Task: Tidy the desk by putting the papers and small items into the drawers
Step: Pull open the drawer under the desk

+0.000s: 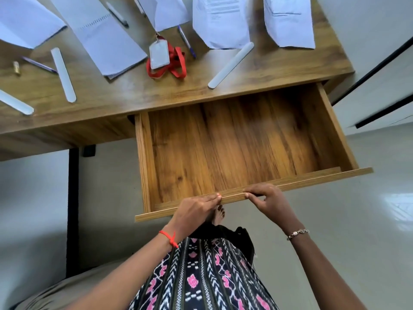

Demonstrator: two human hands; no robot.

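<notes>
- Drawer front: held at its top edge, near the middle, by the fingertips of both hands.
- Left fingers: nearly straight, laid along that edge with tips touching the wood. Thumb hidden beneath, so no telling whether pinching or only resting.
- Right fingers: bent at the knuckles and hooked over the same edge, just beside the left tips, gripping it.
- Left hand and right hand: close together, with nothing else in either.
- Drawer: drawn far out from under the right part of the desk, with a bare wooden floor and nothing inside.
- Step in hand, by judgement: opening the drawer, at or near its end, with no filling begun.
- Papers: spread in separate sheets across the desk top beyond the drawer, among them a perforated pad.
- Small items between the sheets: a badge holder on a red lanyard, pens, flat white strips, and a small yellowish thing at the far left, too small to identify.
- Next, as a judgement: release the drawer front, reach over the desk edge, and take the nearest pieces first, probably the strip just above the drawer and the badge.
- For the papers: square into one stack, then lay flat on the drawer floor.
- Worth minding: the loose lanyard loop snagging on a pen, and the body nudging the drawer front inward while reaching.
</notes>
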